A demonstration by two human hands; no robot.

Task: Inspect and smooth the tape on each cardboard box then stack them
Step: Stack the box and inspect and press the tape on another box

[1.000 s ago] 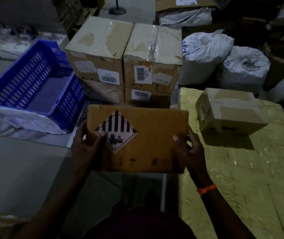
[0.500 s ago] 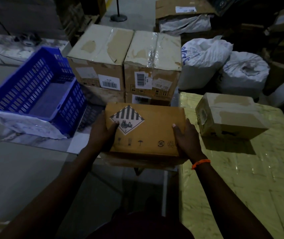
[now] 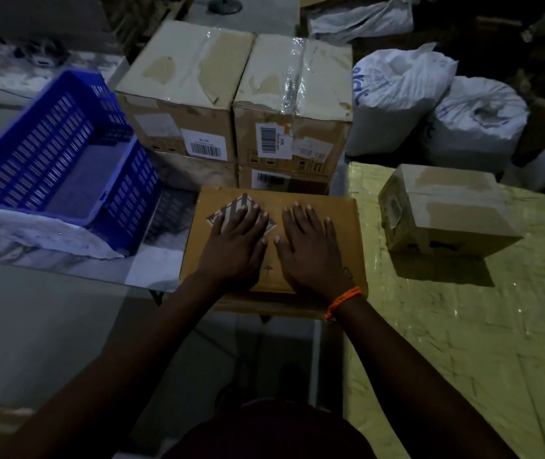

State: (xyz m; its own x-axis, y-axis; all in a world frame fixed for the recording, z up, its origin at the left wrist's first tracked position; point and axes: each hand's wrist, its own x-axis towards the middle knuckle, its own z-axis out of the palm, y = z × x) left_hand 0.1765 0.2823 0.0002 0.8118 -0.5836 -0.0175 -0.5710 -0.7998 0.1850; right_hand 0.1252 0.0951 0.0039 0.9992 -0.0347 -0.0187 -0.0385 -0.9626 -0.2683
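A brown cardboard box [image 3: 340,223] with a striped diamond hazard label lies flat in front of me, on top of another box whose edge shows beneath it. My left hand [image 3: 236,240] rests palm down on the label, fingers spread. My right hand [image 3: 310,246], with an orange wristband, lies flat beside it on the box top. A smaller taped box [image 3: 446,210] stands on the yellow-covered table [image 3: 463,342] to the right. Behind are stacked larger taped boxes [image 3: 238,94] with barcode labels.
A blue plastic crate [image 3: 55,160] sits tilted at the left on a white-wrapped surface. Two white sacks [image 3: 436,107] lie at the back right. More cartons and wrapped goods fill the dark background. Grey floor shows at the lower left.
The labelled box went from held at its sides to set down on another box. Both hands left the sides and now lie flat on its top.
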